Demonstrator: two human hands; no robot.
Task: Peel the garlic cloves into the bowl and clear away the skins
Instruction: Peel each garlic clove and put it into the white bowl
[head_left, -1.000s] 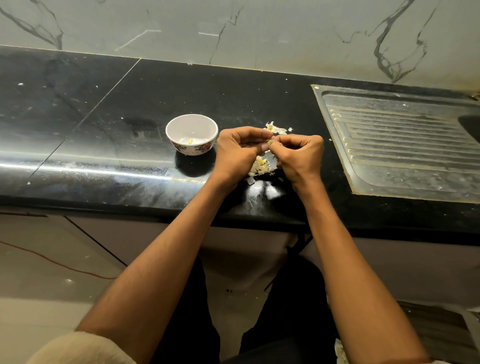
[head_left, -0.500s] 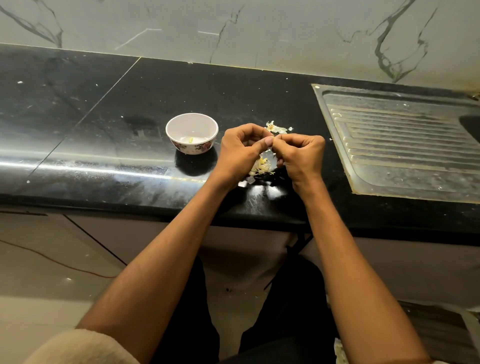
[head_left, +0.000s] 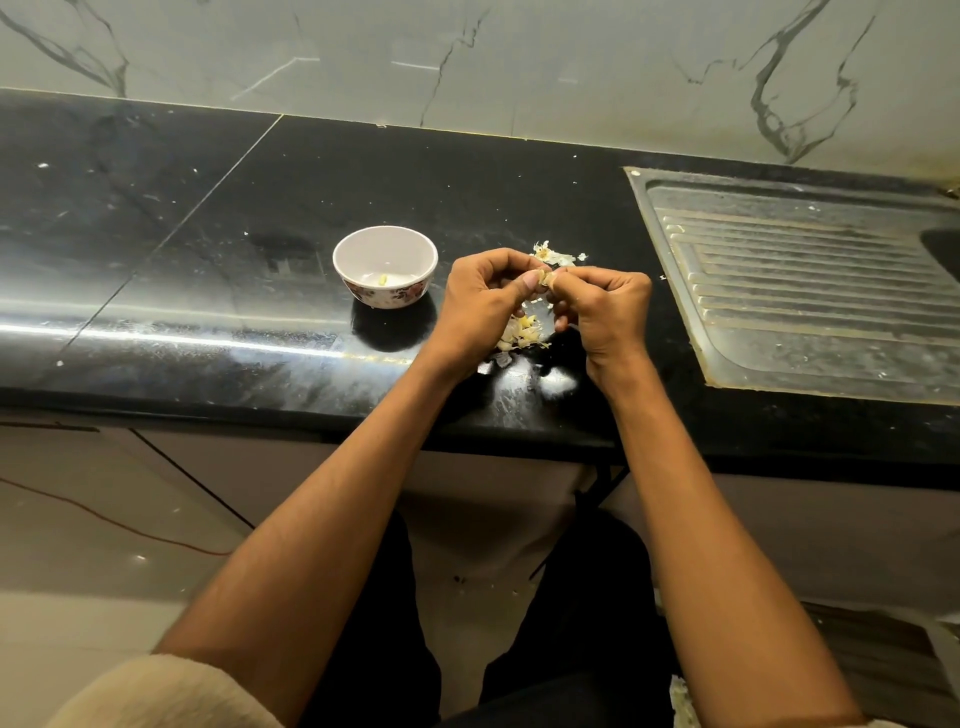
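Head view: left hand (head_left: 480, 299) and right hand (head_left: 605, 306) pinch garlic clove (head_left: 545, 278) between fingertips.

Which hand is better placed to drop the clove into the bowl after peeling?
Probably the left hand. It is on the side of the bowl, just beside it, while the right hand is farther away, toward the sink drainboard. Both hands pinch the garlic clove now.

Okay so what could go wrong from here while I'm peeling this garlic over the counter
1. Both hands, left hand and right hand, pinch the garlic clove beside the bowl, not over it; a slip would likely land it in the skins.
2. Those skins lie near the countertop front edge and could scatter to the floor.
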